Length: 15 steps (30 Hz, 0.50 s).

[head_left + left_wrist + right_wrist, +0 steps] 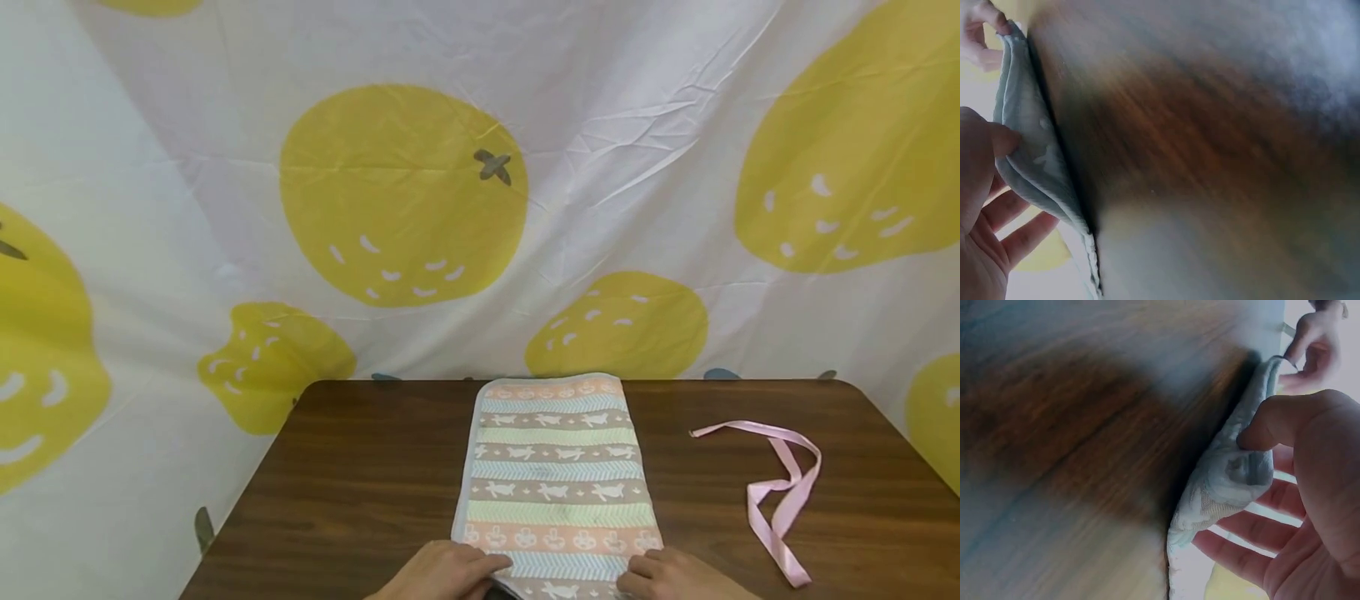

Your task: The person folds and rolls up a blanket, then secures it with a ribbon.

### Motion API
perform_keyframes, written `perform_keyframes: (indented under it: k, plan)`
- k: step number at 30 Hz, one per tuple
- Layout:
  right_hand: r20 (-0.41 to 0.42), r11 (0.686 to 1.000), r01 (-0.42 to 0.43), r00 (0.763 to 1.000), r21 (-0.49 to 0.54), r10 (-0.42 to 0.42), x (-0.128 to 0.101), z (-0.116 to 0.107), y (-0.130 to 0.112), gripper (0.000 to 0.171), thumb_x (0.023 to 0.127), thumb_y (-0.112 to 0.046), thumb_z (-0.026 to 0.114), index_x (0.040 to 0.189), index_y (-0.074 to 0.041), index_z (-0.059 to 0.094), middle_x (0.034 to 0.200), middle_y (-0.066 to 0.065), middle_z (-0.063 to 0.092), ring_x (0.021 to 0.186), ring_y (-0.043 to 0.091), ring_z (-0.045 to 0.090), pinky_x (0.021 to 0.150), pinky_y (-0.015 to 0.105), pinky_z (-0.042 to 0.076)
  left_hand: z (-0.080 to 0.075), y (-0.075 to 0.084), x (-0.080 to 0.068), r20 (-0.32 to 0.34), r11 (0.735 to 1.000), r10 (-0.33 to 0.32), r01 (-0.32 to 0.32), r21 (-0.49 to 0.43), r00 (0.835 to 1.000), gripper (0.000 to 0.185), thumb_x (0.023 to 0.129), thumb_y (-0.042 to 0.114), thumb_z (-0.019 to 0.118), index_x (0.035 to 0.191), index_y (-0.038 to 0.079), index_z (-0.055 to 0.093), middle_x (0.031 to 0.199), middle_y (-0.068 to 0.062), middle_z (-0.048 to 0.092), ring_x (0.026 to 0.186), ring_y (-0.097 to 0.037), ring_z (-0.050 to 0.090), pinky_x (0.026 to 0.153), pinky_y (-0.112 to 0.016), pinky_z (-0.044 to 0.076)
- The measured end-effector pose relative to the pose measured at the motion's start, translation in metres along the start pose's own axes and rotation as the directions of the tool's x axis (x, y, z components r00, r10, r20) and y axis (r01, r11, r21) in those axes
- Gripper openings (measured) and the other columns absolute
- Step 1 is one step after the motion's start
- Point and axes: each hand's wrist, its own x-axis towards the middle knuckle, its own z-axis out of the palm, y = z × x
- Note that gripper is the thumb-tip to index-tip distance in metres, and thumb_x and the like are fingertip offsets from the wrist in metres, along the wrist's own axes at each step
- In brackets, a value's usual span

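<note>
A cloth [558, 492] with pastel stripes, small white animal figures and a light blue border lies lengthwise on the table. My left hand [448, 572] pinches its near left corner between thumb and fingers. At the near right corner, my right hand [678, 575] grips the edge with curled fingers. In the left wrist view the held cloth edge [1035, 137] is lifted off the table and looks doubled, the thumb on top and fingers behind. The right wrist view has the cloth edge [1229, 475] bent up and folded under the thumb. The cloth's nearest part is cut off in the head view.
A pink ribbon [802, 492] lies loosely looped on the right of the brown wooden table [360, 475]. Behind the table hangs a white curtain [600, 208] printed with yellow fruit. The cloth's far end reaches the table's back edge.
</note>
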Motion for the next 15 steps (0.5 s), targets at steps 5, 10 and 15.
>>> perform_keyframes:
  k: [5,10,15]
  plan:
    - [-0.014,0.998,0.026,1.000,-0.064,-0.027,0.0025,0.0020,-0.0034,0.021,0.074,-0.034,0.075,0.083,-0.023,0.060,0.074,-0.014,0.047,0.063,-0.006,0.037,0.054,0.007,0.026,0.0009,-0.0014,-0.0045,-0.014,0.983,-0.097,0.094,-0.157,0.995,0.032,0.095,0.012,0.064,0.127,0.016,0.061,0.091,0.012,0.071,0.075,0.012,0.053,0.069,-0.005,0.044]
    - [-0.018,0.997,0.014,1.000,-0.081,-0.015,0.0024,0.0024,-0.0051,0.022,0.072,-0.033,0.076,0.081,-0.023,0.058,0.075,-0.013,0.042,0.063,-0.004,0.034,0.054,0.007,0.024,-0.0002,-0.0031,-0.0041,0.007,0.947,-0.154,0.150,-0.283,0.988,0.035,0.100,0.014,0.059,0.134,0.015,0.056,0.106,0.009,0.071,0.078,0.013,0.052,0.073,-0.006,0.045]
    - [0.005,0.998,-0.057,0.998,0.029,0.057,0.0006,-0.0003,-0.0033,0.021,0.075,-0.032,0.076,0.083,-0.018,0.062,0.075,-0.013,0.045,0.065,-0.008,0.037,0.054,0.006,0.029,-0.0011,-0.0038,-0.0031,0.000,0.916,-0.192,0.179,-0.359,0.981,0.037,0.100,0.014,0.059,0.136,0.012,0.056,0.091,0.009,0.069,0.066,0.012,0.042,0.068,-0.005,0.042]
